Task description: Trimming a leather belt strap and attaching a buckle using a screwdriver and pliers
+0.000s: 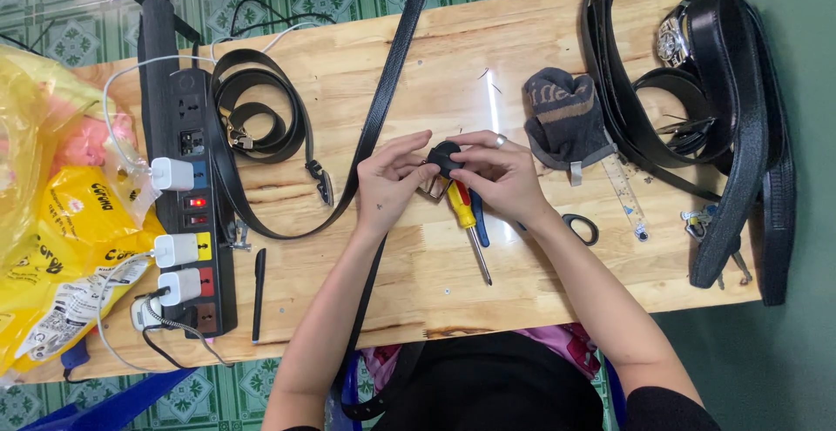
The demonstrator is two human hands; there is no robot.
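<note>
A: Gripping is seen at the middle of the tabletop [540, 39]: the black belt end [446, 158] is pinched between both hands, held just above the wood.

B: How are the hands closed?

A: The left hand [387, 183] is curled, its fingertips pressed on the belt end and on a metal buckle [433, 187] just under it. The right hand [501, 178] is closed over the belt end from the other side; a ring is worn on one finger.

B: What is found beneath them?

A: A screwdriver [466, 218] with a red and yellow handle is laid under the right hand, its shaft pointed toward the near edge. Black scissors [582, 226] are partly hidden behind the right wrist.

B: And toward the edges?

A: A long black belt [383, 100] is run from the far edge toward the left hand. A coiled belt [257, 113] is set beside a black power strip [187, 205] near the left edge, with white chargers plugged in. A black pen [259, 296] is laid near the near edge. A dark sock [566, 117] is placed just right of the hands, and a heap of black belts [723, 91] is piled at the far right corner. A yellow plastic bag [52, 239] overhangs the left edge.
</note>
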